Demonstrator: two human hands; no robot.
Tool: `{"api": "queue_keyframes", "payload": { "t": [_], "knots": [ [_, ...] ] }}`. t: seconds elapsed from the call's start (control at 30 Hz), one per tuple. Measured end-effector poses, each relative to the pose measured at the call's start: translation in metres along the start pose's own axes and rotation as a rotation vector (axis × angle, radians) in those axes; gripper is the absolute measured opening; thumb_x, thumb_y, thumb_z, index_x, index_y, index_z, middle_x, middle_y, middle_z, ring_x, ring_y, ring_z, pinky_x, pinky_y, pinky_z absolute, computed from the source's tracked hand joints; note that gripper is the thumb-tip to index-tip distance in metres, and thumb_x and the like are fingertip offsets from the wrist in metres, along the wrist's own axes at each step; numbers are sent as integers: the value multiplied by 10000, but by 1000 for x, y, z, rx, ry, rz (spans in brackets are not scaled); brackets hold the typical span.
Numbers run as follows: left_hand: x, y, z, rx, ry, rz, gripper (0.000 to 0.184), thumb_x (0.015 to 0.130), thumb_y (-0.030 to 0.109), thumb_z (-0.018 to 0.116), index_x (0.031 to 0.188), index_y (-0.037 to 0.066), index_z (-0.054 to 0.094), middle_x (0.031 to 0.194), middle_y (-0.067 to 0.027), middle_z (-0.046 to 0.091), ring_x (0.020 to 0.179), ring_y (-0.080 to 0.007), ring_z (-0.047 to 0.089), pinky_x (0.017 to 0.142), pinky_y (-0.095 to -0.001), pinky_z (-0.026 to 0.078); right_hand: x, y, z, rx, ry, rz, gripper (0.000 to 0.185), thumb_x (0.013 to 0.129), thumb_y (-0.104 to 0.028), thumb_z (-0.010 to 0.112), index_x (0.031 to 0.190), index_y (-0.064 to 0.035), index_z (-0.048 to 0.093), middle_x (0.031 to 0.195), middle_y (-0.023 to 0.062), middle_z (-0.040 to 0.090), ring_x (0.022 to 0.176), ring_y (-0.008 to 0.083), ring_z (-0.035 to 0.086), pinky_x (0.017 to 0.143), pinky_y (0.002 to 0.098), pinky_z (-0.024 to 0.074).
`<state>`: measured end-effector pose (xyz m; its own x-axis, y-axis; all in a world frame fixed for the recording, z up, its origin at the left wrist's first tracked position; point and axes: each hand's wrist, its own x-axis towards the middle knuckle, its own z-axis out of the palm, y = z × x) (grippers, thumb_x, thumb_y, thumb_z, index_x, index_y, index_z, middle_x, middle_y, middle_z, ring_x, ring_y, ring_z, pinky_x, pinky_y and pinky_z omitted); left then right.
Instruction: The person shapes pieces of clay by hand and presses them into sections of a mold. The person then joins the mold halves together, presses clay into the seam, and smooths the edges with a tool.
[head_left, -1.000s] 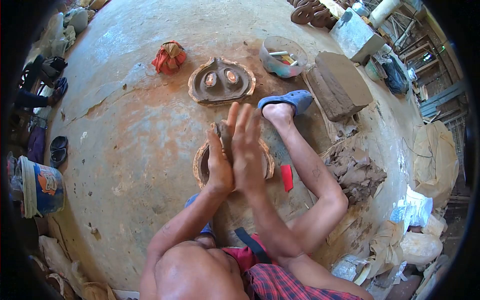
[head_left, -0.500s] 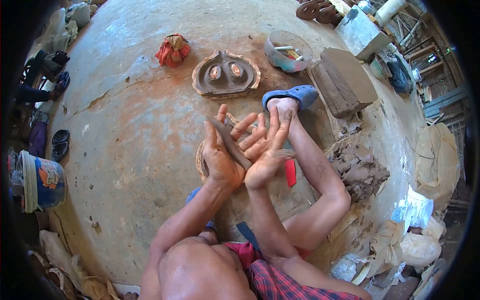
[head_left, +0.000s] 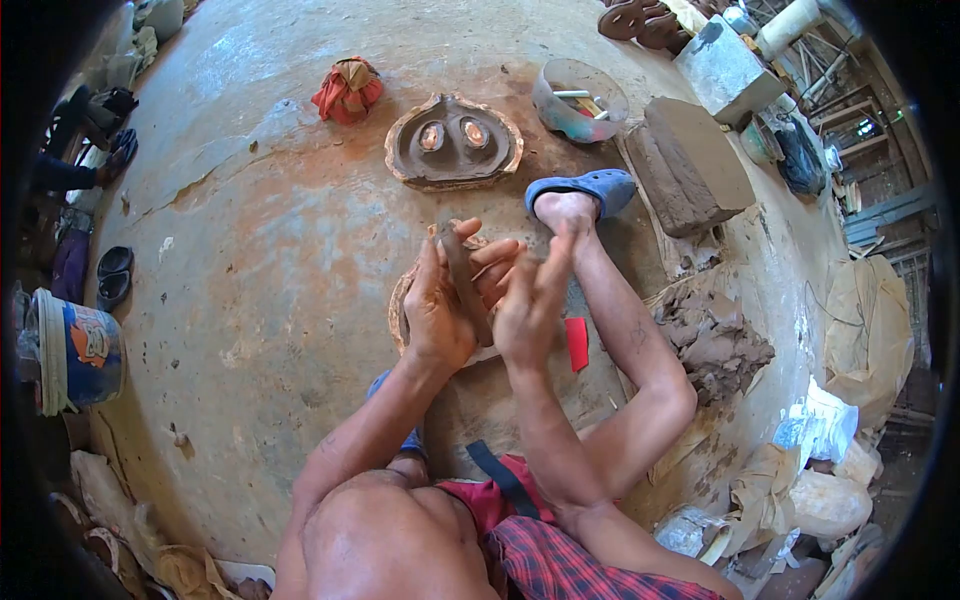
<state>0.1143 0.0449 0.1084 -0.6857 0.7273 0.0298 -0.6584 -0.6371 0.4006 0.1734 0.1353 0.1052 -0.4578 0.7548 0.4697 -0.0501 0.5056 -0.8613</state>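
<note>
- Left hand (head_left: 437, 320): grip cupped around roll (head_left: 466, 285), above near mould (head_left: 396, 320). Roll appears shaped, not set down.
- Right hand (head_left: 532, 315): grip released, right of roll.
- Near mould: largely hidden; progress undetermined.
- Far mould (head_left: 452, 185): clay-lined.
- Right: clay block (head_left: 690, 165) remaining.

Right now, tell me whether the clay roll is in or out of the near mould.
Out: the roll lies along the left hand, with the mould beneath.
</note>
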Motion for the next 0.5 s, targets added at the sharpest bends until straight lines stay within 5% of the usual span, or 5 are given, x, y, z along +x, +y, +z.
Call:
{"api": "queue_keyframes", "payload": {
  "t": [0.07, 0.13, 0.3, 0.33, 0.5],
  "knots": [
    [0, 2, -1, 16, 116, 5, 547, 1140, 505, 348, 1523, 121, 427, 1434, -237, 625, 1364, -360, 584, 1157, -502, 462, -9, -21, -37, -17, -189, 134, 598, 1077, -325, 600, 1540, 22, 445, 1548, 320, 454, 1397, 353, 526, 1100, 426, 439],
    [7, 1, -3, 27, 147, 55, 523, 1143, 493, 353, 1504, 124, 432, 1441, -235, 620, 1374, -347, 576, 1168, -496, 451, -19, -40, -49, -70, -402, 247, 298, 1015, -183, 692, 1244, 6, 719, 1191, 211, 743, 1040, 284, 736, 870, 395, 561],
    [4, -8, -9, 416, 170, 98, 365, 1135, 252, 485, 1473, 119, 439, 1499, -201, 580, 1431, -262, 511, 1189, -430, 392, -30, -3, -62, -49, -444, 219, 233, 921, -34, 766, 1146, 28, 760, 975, 193, 777, 892, 250, 764, 807, 374, 581],
    [5, -12, -23, 486, 138, 135, 360, 1059, 108, 625, 1404, 96, 524, 1372, -159, 672, 1262, -217, 628, 1074, -388, 485, -23, 5, -71, -74, -430, 223, 244, 918, -40, 771, 1150, 33, 757, 981, 198, 775, 891, 249, 766, 798, 371, 585],
    [-21, 1, -50, 1013, 213, -163, 338, 862, 82, 869, 1149, 54, 692, 956, -39, 767, 837, -128, 707, 763, -303, 583, -4, 53, -107, -289, -632, 254, 234, 897, -88, 805, 1104, 6, 746, 984, 208, 769, 842, 309, 766, 746, 386, 593]
  ]
}}
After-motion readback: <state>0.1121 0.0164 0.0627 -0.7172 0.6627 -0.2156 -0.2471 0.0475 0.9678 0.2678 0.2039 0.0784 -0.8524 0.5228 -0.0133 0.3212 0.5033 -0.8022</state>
